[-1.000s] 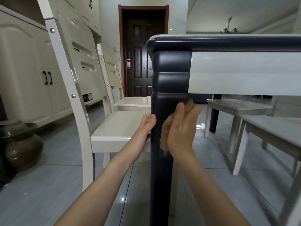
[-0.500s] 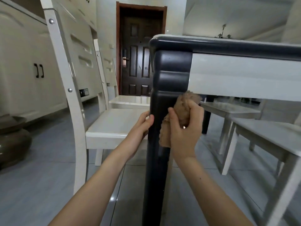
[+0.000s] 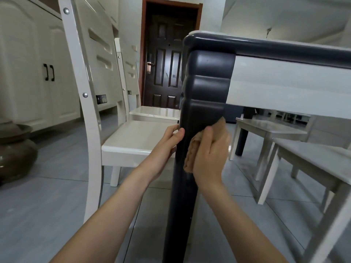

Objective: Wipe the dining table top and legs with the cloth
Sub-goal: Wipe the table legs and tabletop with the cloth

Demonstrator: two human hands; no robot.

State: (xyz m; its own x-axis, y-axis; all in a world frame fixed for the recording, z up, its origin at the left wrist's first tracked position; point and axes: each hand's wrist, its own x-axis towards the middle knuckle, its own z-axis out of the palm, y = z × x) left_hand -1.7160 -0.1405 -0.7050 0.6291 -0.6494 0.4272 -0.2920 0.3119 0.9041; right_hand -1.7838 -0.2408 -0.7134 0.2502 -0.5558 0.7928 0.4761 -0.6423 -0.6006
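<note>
Both hands are at the near table leg (image 3: 187, 196), a dark, glossy post, just below its stepped moulded head. The right hand (image 3: 209, 156) has its fingers curled over a bunched tan cloth (image 3: 190, 155) and pins it to the leg's front face, with the wad spilling out on the thumb side and above the fingertips. Balled up like this, it probably makes a thick pad that follows the rounded edges instead of sliding off them. The left hand (image 3: 170, 138) holds nothing. Its fingers are only lightly bent, with the tips and thumb resting on the leg's left edge at about the same height, which reads as a brace against the push from the cloth side. The view sits low, beneath the dining table top (image 3: 284, 46), whose dark rim and white apron (image 3: 284, 88) run off to the right, so the step in hand looks to be the legs, not the top. A white chair (image 3: 136, 138) stands just beside the leg on the left, apart from it, leaving that hand room. Whether the length below the cloth, down to the tiled floor (image 3: 47, 215), has been wiped cannot be told. A far leg (image 3: 241, 137) shows beyond.
</note>
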